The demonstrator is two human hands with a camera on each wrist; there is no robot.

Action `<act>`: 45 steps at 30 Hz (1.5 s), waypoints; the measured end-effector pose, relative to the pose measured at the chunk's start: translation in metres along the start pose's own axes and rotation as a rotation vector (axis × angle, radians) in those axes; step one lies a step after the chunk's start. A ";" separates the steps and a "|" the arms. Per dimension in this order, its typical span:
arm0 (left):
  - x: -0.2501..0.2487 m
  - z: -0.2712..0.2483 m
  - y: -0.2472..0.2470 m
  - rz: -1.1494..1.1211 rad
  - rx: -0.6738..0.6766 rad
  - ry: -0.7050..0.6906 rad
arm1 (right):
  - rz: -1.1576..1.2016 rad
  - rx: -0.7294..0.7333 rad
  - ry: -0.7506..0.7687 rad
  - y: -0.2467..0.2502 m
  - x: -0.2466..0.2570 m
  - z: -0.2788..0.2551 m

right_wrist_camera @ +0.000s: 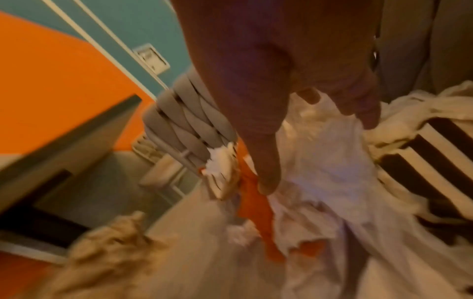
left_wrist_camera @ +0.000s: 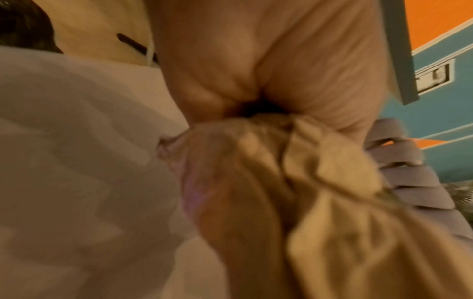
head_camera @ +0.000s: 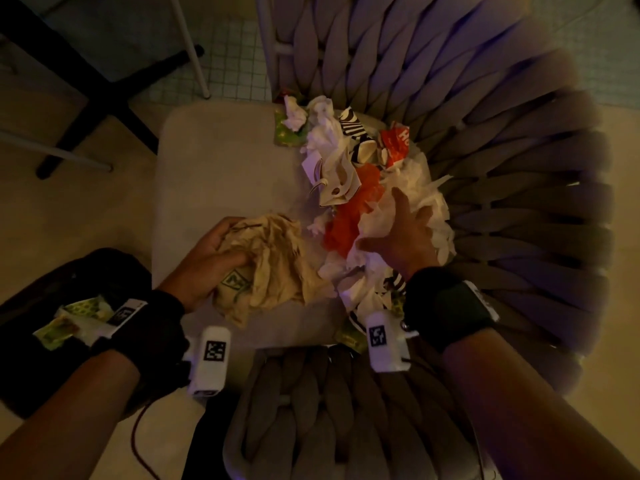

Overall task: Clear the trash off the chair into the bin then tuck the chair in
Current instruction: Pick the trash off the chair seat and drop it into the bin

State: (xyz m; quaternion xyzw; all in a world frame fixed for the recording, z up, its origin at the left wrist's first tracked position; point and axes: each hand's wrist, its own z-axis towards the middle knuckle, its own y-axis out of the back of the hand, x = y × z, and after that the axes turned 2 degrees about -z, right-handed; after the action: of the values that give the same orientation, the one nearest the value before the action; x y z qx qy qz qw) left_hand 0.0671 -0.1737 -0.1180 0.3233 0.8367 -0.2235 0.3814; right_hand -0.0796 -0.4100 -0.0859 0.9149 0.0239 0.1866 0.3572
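Trash (head_camera: 349, 174): mostly unmoved, heaped at frame centre-right on chair seat (head_camera: 225, 157). Crumpled brown paper bag (head_camera: 273, 261) gripped by left hand (head_camera: 211, 258); right hand (head_camera: 401, 233) spread, fingers relaxed, on white napkins (head_camera: 429, 199). A few wrappers already in black bin (head_camera: 52, 289), lower left. Chair untucked.

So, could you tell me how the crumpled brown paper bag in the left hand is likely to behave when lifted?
The crumpled brown paper bag looks thin and creased, so probably light and floppy. The left hand grips only one side, so the loose end will likely sag. Its rumpled surface should give decent grip.
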 end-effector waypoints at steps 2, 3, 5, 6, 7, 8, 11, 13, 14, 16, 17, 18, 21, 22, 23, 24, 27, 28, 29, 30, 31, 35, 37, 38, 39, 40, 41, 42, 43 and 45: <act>0.003 -0.001 0.009 0.006 -0.035 0.009 | 0.004 -0.041 0.034 -0.013 -0.002 0.012; 0.004 -0.002 0.012 0.005 -0.048 0.012 | -0.002 -0.087 0.053 -0.016 -0.003 0.015; 0.008 -0.004 0.017 0.007 -0.061 0.019 | -0.026 -0.154 0.063 -0.015 -0.002 0.015; 0.009 -0.006 0.018 0.006 -0.064 0.024 | -0.019 -0.176 0.050 -0.013 -0.001 0.012; 0.010 -0.007 0.020 0.001 -0.068 0.028 | 0.017 -0.194 0.048 -0.010 -0.001 0.009; 0.011 -0.008 0.021 -0.004 -0.072 0.031 | 0.056 -0.205 0.055 -0.006 0.000 0.005; 0.013 -0.011 0.021 -0.034 -0.092 0.027 | 0.055 -0.155 0.029 0.005 0.000 -0.010; 0.012 -0.013 0.021 -0.056 -0.104 0.028 | 0.005 -0.107 -0.021 0.010 -0.001 -0.016; 0.011 -0.014 0.021 -0.060 -0.105 0.028 | -0.027 -0.120 -0.041 0.013 -0.002 -0.019; 0.010 -0.016 0.022 -0.060 -0.107 0.018 | -0.053 -0.154 -0.061 0.018 -0.005 -0.024; 0.010 -0.015 0.022 -0.056 -0.110 0.013 | -0.020 -0.145 -0.066 0.021 -0.007 -0.027; 0.009 -0.016 0.024 -0.055 -0.114 0.012 | 0.026 -0.141 -0.063 0.022 -0.009 -0.029; 0.009 -0.019 0.029 -0.056 -0.119 0.017 | 0.067 -0.158 -0.024 0.025 -0.015 -0.035; 0.010 -0.021 0.030 -0.060 -0.121 0.022 | 0.069 -0.161 0.002 0.026 -0.018 -0.035; 0.010 -0.023 0.031 -0.065 -0.127 0.025 | 0.084 -0.159 0.017 0.027 -0.018 -0.037; 0.011 -0.024 0.033 -0.069 -0.134 0.026 | 0.116 -0.172 0.050 0.027 -0.018 -0.038; 0.015 -0.029 0.037 -0.057 -0.155 0.028 | 0.144 -0.252 0.127 0.029 -0.013 -0.046; 0.017 -0.030 0.038 -0.051 -0.159 0.025 | 0.145 -0.280 0.157 0.030 -0.012 -0.049; 0.018 -0.032 0.038 -0.045 -0.163 0.022 | 0.152 -0.295 0.166 0.030 -0.010 -0.052; 0.019 -0.034 0.039 -0.043 -0.167 0.022 | 0.163 -0.299 0.166 0.030 -0.008 -0.055; 0.020 -0.035 0.039 -0.042 -0.174 0.024 | 0.166 -0.291 0.159 0.029 -0.008 -0.056; 0.025 -0.037 0.041 -0.036 -0.233 0.037 | 0.040 -0.252 0.161 0.024 0.000 -0.063; 0.026 -0.038 0.040 -0.031 -0.250 0.047 | 0.009 -0.227 0.177 0.019 0.007 -0.071; 0.025 -0.038 0.039 -0.026 -0.255 0.048 | 0.021 -0.223 0.189 0.017 0.011 -0.075; 0.025 -0.039 0.039 -0.017 -0.265 0.053 | 0.030 -0.232 0.211 0.015 0.013 -0.079; 0.024 -0.039 0.039 -0.009 -0.277 0.056 | 0.019 -0.248 0.243 0.014 0.015 -0.080; 0.023 -0.040 0.041 -0.005 -0.290 0.056 | 0.006 -0.252 0.266 0.013 0.016 -0.082; 0.023 -0.041 0.044 -0.005 -0.305 0.056 | 0.013 -0.251 0.282 0.013 0.018 -0.083; 0.023 -0.042 0.047 -0.020 -0.318 0.055 | 0.046 -0.242 0.296 0.012 0.022 -0.085; 0.024 -0.044 0.054 -0.080 -0.356 0.040 | 0.129 -0.219 0.332 0.010 0.030 -0.091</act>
State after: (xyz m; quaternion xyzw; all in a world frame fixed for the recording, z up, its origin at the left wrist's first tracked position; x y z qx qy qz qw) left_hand 0.0712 -0.1003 -0.1169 0.2213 0.8827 -0.0804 0.4067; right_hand -0.0850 -0.3534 -0.0085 0.8268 0.0031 0.3589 0.4331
